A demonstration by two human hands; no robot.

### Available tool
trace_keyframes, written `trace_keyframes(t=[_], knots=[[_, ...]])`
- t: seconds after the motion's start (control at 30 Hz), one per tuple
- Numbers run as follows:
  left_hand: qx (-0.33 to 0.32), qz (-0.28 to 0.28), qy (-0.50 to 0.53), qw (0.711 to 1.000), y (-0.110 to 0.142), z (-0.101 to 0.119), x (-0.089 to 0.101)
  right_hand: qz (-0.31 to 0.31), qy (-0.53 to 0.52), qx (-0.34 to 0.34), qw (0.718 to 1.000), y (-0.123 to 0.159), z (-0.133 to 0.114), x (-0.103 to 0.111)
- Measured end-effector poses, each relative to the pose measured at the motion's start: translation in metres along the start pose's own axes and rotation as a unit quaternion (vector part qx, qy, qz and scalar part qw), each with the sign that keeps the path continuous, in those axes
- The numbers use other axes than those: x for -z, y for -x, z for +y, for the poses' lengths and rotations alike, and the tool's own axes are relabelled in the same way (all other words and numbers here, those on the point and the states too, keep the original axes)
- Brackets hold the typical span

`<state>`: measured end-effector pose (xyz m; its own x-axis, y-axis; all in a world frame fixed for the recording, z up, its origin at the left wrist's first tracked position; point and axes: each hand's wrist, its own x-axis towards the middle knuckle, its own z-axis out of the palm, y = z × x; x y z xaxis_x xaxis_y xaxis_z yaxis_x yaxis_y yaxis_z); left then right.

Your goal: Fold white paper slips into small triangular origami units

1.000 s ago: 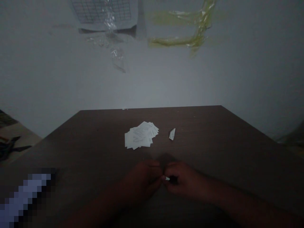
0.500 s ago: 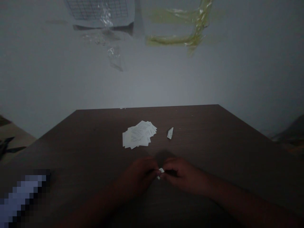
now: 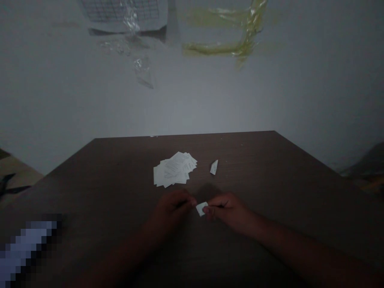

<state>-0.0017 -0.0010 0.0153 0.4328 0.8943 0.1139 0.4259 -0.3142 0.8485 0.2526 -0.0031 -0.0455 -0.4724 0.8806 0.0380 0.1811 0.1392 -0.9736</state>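
Between the thumb and fingers of my right hand (image 3: 226, 210) is a small folded piece of paper (image 3: 201, 208), white and roughly square. The thumb lies across its right part. My left hand (image 3: 177, 204) is close by on the left, fingertips and thumb drawn together at the paper's left corner. Whether they touch that corner is hard to see in the dim light. Beyond the hands, a spread pile of paper slips (image 3: 174, 170) with printed lines lies on the brown table (image 3: 120, 220). Right of the pile sits a separate folded paper (image 3: 214, 167), partly raised off the surface.
A blurred, pixelated light object (image 3: 27, 244) occupies the near left of the table. The far table edge meets a pale wall (image 3: 192, 100) bearing a gridded sheet (image 3: 123, 10) and yellowish tape (image 3: 216, 50). Dark items (image 3: 9, 184) show beyond the table's left side.
The small paper, earlier mostly hidden between both hands' fingertips, now shows a flat square face. My left fingertips have drawn back slightly left and up; the right hand still holds the paper.
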Motion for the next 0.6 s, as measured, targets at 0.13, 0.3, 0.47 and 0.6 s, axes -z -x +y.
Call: trace_keyframes(t=[0.13,0.3,0.47,0.6], knots=[[0.021,0.039,-0.017,0.999,-0.002,-0.003,0.006,0.022,0.018,0.007,1.000,-0.002,-0.001,0.003],[-0.045,-0.062,0.027,0.997,0.000,-0.006,-0.005,-0.013,0.095,0.071,0.993,0.003,-0.013,-0.003],[-0.035,-0.039,0.033,0.998,0.001,-0.008,-0.010,-0.003,0.083,0.089,0.993,0.005,-0.021,-0.007],[-0.012,0.001,0.043,0.999,-0.001,-0.008,-0.012,0.034,0.059,0.081,0.994,0.002,-0.015,-0.007]])
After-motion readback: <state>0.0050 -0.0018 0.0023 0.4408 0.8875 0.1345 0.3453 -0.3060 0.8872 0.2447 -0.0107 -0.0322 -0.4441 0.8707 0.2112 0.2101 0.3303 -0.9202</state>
